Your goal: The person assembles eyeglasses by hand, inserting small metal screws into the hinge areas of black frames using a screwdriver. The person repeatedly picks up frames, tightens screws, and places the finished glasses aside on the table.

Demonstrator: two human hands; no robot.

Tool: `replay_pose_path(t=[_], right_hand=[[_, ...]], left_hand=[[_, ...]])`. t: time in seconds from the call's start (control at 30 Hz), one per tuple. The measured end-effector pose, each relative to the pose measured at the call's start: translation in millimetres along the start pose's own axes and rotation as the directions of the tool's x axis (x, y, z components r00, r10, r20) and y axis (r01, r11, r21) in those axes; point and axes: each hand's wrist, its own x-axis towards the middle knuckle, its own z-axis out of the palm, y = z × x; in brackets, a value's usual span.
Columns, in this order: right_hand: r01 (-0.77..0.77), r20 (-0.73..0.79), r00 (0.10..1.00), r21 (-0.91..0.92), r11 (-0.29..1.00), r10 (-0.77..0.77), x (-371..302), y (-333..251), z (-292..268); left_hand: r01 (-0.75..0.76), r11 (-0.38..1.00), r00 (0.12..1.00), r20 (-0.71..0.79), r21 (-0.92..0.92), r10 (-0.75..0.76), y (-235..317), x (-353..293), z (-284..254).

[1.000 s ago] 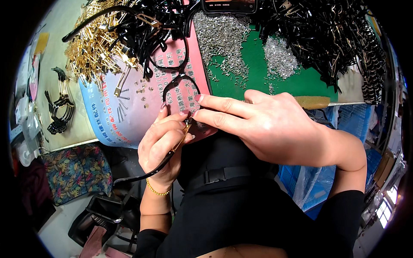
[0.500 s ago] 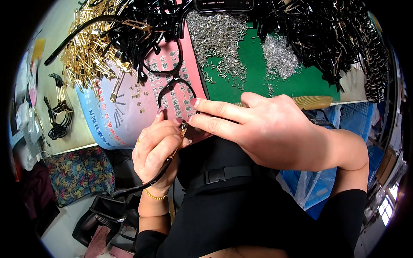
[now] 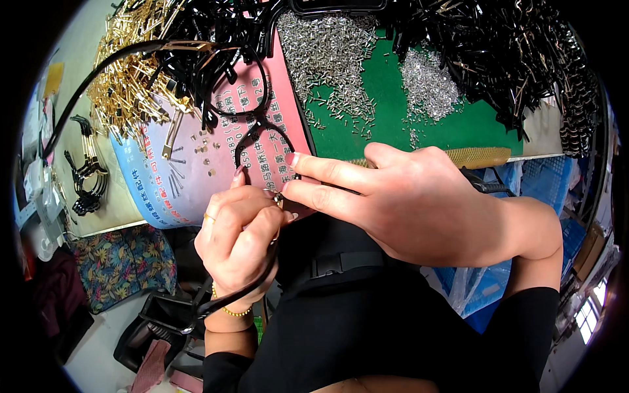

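Patterned floral fabric point(image 3: 124, 268) lower left, blue crates point(image 3: 538, 175) right.

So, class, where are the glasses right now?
In the head view, the glasses are left of centre, partly over the pink sheet, held in the left hand, just left of the right hand.

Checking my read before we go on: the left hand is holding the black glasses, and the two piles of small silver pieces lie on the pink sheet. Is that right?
Not quite: the head view shows the two piles of small silver pieces lying on the green mat. The left hand is holding the black glasses.
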Motion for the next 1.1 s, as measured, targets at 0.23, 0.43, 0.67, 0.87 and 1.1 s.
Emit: replay_pose_path(t=[0.23, 0.43, 0.67, 0.87, 1.1], right_hand=[[0.038, -0.013, 0.999, 0.007, 0.999, -0.038, -1, 3, 1], [0.065, -0.034, 0.997, 0.017, 0.998, -0.065, 1, 5, 1], [0.092, -0.072, 0.993, 0.037, 0.995, -0.089, 2, 6, 4], [0.127, -0.083, 0.988, -0.055, 0.99, -0.131, 10, 9, -3], [0.097, -0.083, 0.991, -0.064, 0.993, -0.102, 10, 9, 1]], left_hand=[[0.018, 1.0, 1.0, 0.01, -0.023, -0.017, -1, 2, -1], [0.065, 0.992, 0.998, -0.012, -0.108, -0.067, -8, -2, 3], [0.025, 0.997, 0.998, -0.062, -0.073, -0.029, -11, -12, 8], [-0.051, 0.997, 0.996, -0.082, -0.054, 0.046, -26, 2, 9], [-0.101, 0.989, 0.992, -0.089, -0.108, 0.091, -30, 0, 10]])
